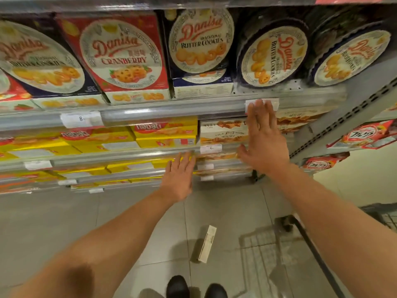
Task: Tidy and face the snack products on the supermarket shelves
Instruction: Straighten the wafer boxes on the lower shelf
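Note:
My right hand is flat with straight fingers, raised in front of the white-and-brown cookie boxes on the second shelf; its fingertips reach the shelf rail under the round Danisa tins. My left hand is also flat and holds nothing, lower down in front of the yellow Nabati boxes and the shelf edge below them. On the top shelf stand Danisa boxes: a red cranberry one and a navy butter cookies one. I cannot tell whether either hand touches a product.
A slim white box lies on the grey tiled floor in front of my shoes. A wire cart stands at the lower right. Red cereal bags fill the neighbouring bay past the grey upright.

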A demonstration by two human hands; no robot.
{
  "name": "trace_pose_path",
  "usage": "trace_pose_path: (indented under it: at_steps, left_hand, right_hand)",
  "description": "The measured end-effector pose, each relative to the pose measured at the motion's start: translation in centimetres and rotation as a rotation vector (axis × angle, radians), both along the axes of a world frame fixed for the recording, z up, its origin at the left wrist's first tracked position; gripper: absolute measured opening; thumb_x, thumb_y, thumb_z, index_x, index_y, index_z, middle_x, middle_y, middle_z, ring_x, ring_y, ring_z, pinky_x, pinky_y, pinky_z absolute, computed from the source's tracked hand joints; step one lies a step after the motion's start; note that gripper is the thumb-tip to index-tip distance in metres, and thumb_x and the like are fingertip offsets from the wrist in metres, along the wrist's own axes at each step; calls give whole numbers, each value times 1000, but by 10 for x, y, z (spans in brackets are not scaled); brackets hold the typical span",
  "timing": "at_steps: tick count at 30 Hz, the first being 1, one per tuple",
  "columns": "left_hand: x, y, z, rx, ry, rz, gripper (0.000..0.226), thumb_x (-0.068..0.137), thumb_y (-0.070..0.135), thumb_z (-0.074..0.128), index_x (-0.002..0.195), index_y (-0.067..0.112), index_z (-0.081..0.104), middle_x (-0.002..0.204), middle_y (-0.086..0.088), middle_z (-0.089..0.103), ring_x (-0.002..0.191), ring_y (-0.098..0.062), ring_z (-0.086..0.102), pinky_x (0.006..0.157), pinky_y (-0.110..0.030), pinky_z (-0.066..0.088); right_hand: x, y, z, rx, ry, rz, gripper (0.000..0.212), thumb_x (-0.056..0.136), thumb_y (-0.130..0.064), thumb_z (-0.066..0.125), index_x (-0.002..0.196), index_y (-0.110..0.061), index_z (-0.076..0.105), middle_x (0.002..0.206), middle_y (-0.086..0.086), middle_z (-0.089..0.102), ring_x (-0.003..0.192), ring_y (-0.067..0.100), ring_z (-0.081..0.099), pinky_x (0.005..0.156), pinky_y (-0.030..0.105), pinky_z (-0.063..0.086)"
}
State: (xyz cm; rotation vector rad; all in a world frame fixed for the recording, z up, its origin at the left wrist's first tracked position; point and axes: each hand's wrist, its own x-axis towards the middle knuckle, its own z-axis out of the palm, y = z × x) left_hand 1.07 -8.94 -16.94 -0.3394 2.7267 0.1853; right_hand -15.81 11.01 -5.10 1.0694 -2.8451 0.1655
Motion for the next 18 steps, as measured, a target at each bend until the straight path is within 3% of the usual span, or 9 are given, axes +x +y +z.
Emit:
trace_pose_path:
  at_steps: [3,8,11,13,15,18]
  left_hand:
    - [-12,-3,-32,-82,163,-44,96,97,38,56,162,16,-10,169,-9,-21,156,-36,-15,126,-56,5]
    - [-23,-21,-97,-189,323,-99,106,90,45,63,163,19,-10,171,-3,-13,158,-32,-9,125,-58,10]
    - [-23,-26,-129,-312,464,-121,103,87,49,58,163,19,-5,172,-3,-8,158,-32,-5,125,-56,10]
    - [-26,-29,-145,-384,571,-135,100,86,49,56,164,18,1,172,-3,-3,158,-32,-1,124,-58,12]
    - [-31,-34,-162,-427,669,-140,98,85,48,56,164,18,5,172,-3,0,158,-32,1,123,-59,13]
    - [-38,-43,-179,-497,756,-154,98,84,50,53,164,19,6,172,-3,1,158,-31,0,125,-59,8]
  right_hand:
    - [-1,-5,-22,-85,90,-21,105,82,-52,48,161,-4,-3,169,19,-5,155,41,-10,110,56,45]
    - [-7,-10,-46,-172,220,-9,98,86,-46,56,160,-4,8,167,23,7,155,43,2,122,53,29]
    - [-6,-3,-67,-457,306,77,73,93,-32,54,155,-4,30,161,22,28,152,35,24,124,42,27]
    - [10,7,-106,-714,346,136,54,93,-18,55,143,1,48,145,20,49,137,28,46,115,32,39]
    - [42,14,-177,-808,207,105,42,91,-13,56,132,-2,58,127,12,61,116,18,58,98,26,49]
    - [95,20,-315,-554,-275,-22,43,92,-27,58,133,-15,59,125,2,64,112,17,61,93,33,50]
